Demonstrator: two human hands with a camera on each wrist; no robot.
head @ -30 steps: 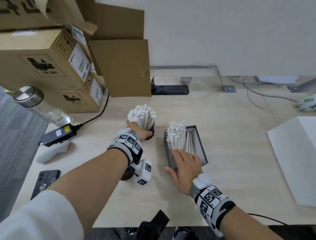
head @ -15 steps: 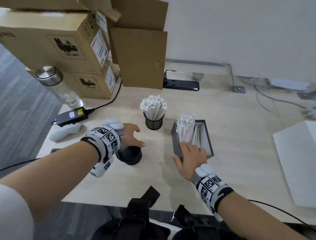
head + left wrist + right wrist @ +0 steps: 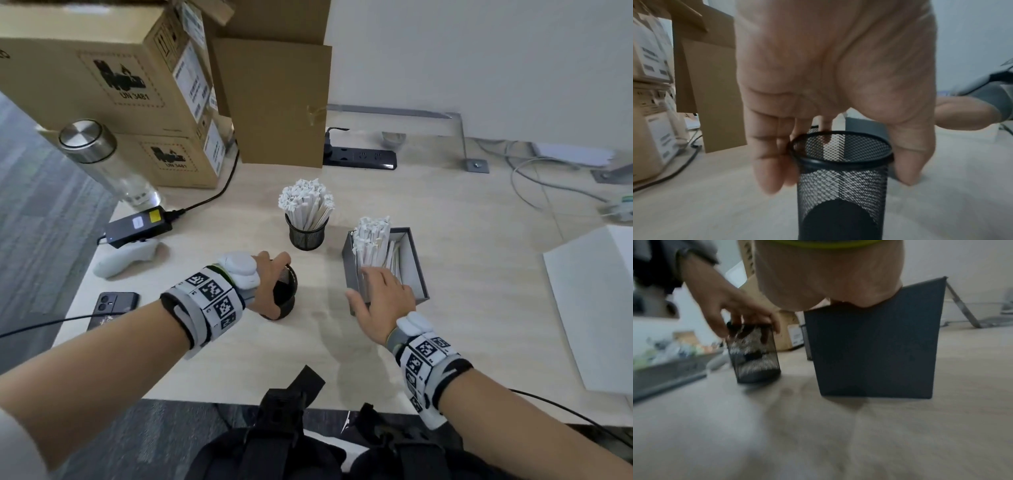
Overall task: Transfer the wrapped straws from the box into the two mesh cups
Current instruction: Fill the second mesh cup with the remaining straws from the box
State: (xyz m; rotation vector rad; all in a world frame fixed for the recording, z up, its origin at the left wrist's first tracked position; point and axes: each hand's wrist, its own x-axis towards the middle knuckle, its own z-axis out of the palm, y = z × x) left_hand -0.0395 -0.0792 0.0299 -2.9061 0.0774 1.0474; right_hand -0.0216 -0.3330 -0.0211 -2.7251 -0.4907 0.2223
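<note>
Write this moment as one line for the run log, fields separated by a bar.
left hand grips empty mesh cup | right hand on straws in box | other mesh cup full

Empty upright black mesh cup (image 3: 286, 291)

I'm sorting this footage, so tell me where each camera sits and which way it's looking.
Head: looks down on the desk, both forearms, full mesh cup, box.
Left wrist: under the left hand, looks along the fingers gripping the empty mesh cup.
Right wrist: low, below the right hand, faces the box wall.
Shared: empty cup and box.
</note>
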